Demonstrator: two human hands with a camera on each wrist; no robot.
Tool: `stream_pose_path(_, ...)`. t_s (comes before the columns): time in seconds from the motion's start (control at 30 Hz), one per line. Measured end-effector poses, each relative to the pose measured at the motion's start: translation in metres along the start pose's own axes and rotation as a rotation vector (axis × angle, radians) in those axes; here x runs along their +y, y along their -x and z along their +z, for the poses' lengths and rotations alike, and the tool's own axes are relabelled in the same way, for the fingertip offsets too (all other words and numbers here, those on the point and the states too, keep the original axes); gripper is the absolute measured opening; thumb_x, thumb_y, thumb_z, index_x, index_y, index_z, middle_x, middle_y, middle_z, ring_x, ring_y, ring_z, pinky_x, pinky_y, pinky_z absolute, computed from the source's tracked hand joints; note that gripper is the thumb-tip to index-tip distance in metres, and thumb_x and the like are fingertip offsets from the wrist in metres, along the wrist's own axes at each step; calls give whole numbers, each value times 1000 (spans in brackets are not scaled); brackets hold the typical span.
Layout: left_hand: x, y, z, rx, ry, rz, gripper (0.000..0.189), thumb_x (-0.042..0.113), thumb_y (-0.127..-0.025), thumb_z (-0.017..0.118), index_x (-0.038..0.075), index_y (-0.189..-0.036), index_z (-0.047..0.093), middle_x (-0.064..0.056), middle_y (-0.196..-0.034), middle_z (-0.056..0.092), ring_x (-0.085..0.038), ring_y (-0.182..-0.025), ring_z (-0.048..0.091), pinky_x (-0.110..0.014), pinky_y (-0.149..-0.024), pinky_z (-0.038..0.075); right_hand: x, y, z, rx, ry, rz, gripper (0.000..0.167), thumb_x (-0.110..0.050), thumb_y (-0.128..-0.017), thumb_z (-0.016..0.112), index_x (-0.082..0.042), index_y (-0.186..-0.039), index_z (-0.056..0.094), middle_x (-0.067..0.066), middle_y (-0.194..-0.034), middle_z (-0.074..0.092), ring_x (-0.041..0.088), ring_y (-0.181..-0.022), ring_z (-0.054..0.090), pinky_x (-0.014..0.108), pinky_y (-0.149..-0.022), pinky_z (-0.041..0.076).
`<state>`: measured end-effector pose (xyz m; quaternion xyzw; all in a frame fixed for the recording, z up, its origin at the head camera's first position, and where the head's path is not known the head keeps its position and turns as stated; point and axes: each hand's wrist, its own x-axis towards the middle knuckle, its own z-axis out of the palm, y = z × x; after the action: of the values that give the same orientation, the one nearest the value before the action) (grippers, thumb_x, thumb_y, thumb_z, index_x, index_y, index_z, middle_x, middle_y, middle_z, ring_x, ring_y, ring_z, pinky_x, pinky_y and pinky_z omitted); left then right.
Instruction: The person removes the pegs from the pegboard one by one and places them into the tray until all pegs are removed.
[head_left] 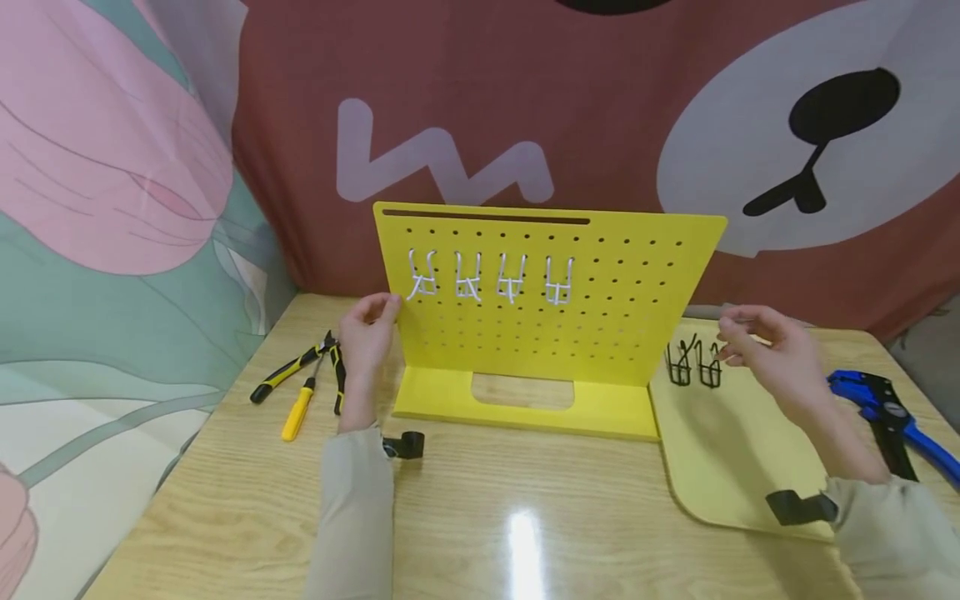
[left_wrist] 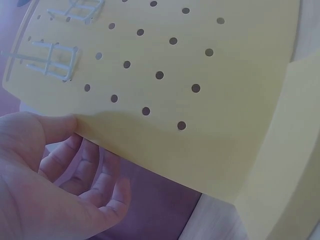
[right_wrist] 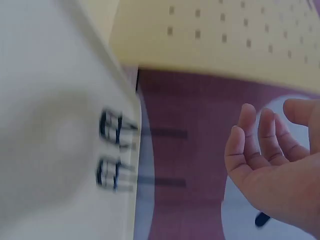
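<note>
A yellow pegboard point(head_left: 450, 362) stands upright on its base, with several white wire hooks point(head_left: 468, 279) hanging in a row on its left and middle part. My left hand point(head_left: 367, 337) pinches the board's left edge. In the left wrist view the thumb point(left_wrist: 60, 129) lies on the front face, and the other fingers curl behind the edge. Over the back of the pale yellow tray point(head_left: 727, 475), my right hand point(head_left: 783, 358) hovers with loosely bent fingers and nothing between them. Two black wire hooks point(head_left: 693, 371) are beside it at the tray's far left.
Left of the board lie black-and-yellow pliers point(head_left: 300, 371) and a yellow-handled screwdriver point(head_left: 298, 412). A blue-and-black hand tool point(head_left: 888, 412) rests at the tray's right. Behind the wooden table point(head_left: 480, 508) hangs a printed curtain point(head_left: 600, 100).
</note>
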<state>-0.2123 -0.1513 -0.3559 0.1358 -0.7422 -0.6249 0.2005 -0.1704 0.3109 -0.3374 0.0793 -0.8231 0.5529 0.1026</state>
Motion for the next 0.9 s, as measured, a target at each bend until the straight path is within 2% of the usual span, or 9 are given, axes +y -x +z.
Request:
stream_pose_path(0.07, 0, 0, 0, 3, 2, 2, 26, 25, -92, 66, 3, -105, 69, -8, -98, 63, -14, -89, 53, -26, -76, 42, -4, 2, 13, -2, 14, -34, 13, -12, -97, 57, -18, -107, 63, -9, -85, 63, 6, -67, 65, 17, -60, 51)
stream_pose_path(0.2, -2, 0, 1, 8, -7, 1, 26, 25, -92, 67, 3, -104, 69, -8, -99, 64, -15, -89, 53, -27, -76, 41, -10, 3, 39, -35, 25, -89, 16, -11, -97, 56, -6, -112, 62, -7, -86, 64, 8, -67, 64, 18, -59, 51)
stream_pose_path(0.33, -5, -1, 2, 7, -28, -7, 27, 26, -91, 67, 3, -105, 69, -8, -99, 64, -15, -89, 53, -27, -77, 41, -16, 2, 61, -75, 7, -99, 24, -12, -98, 55, 6, -114, 58, -3, -87, 64, 11, -68, 64, 20, -60, 52)
stream_pose_path(0.53, -5, -1, 2, 11, -22, 4, 26, 26, -91, 67, 4, -105, 70, -8, -98, 64, -15, -88, 54, -27, -76, 41, -27, -3, 91, -106, -9, -91, 29, -15, -98, 56, 8, -116, 57, 0, -89, 65, 11, -70, 64, 24, -64, 53)
stream_pose_path(0.67, -3, -1, 2, 9, -20, 4, 27, 27, -92, 66, 4, -105, 69, -8, -98, 64, -15, -89, 54, -27, -77, 41, -38, -5, 109, -97, -64, -138, 27, -12, -97, 57, 8, -116, 58, 0, -87, 65, 14, -68, 64, 27, -64, 54)
stream_pose_path(0.9, -2, -1, 1, 8, -21, -13, 28, 28, -92, 66, 4, -106, 69, -8, -99, 64, -16, -91, 54, -27, -77, 41, -57, -8, 140, -30, -212, -227, 28, 0, -93, 59, 8, -119, 55, -6, -84, 67, 17, -63, 64, 28, -63, 55)
